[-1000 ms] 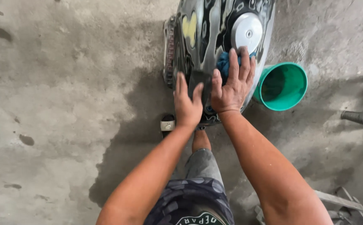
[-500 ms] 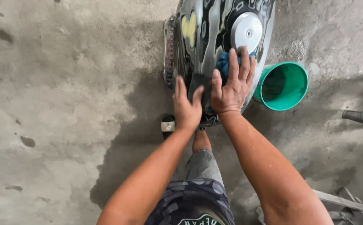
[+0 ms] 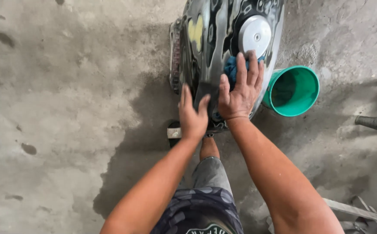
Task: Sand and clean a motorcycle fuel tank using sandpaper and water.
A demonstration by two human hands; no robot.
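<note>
— How far along?
— Mid-wipe, by the look: the right hand [image 3: 239, 96] presses a blue rag [image 3: 232, 67] flat on the glossy tank [image 3: 206, 47], fingers spread; the left hand [image 3: 191, 116], open, braces its near end.
— What's left?
— The cap [image 3: 254, 35] area beyond the rag; a green bucket [image 3: 293, 91] waits right of the tank.

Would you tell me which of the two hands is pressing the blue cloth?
The right hand, flat on the blue cloth below the tank's silver cap; the left hand rests bare on the tank.

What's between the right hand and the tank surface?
A blue cloth, pressed under the right hand against the glossy tank, shown in the head view.
</note>
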